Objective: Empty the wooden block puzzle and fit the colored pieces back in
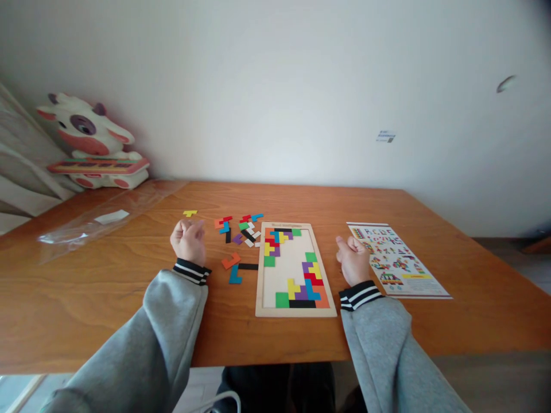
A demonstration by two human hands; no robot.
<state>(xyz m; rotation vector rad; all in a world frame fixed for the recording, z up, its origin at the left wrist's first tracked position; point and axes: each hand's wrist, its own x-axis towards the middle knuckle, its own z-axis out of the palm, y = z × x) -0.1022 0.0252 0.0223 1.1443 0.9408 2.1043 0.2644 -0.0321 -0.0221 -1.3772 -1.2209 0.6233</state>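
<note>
A wooden puzzle board [282,281] lies flat before me, with coloured blocks along its left side, its top and its lower right; pale base shows between them. My left hand [188,241] is to the left of the board, its fingers curled in with no piece visible in them. Just beyond it lies a yellow T-shaped piece [190,213]. Between that hand and the board are several loose pieces, among them an orange piece [231,261], a blue L-shaped piece [235,275] and a black bar [248,267]. Right of the board, my right hand [353,261] is closed beside the printed sheet, apparently holding nothing.
The printed pattern sheet [413,285] lies on the wooden table [224,332] at the right. A clear plastic bag [142,201] with a white label is at the left. Behind it stands a cow-shaped toy keyboard [101,166] near the wall [275,115].
</note>
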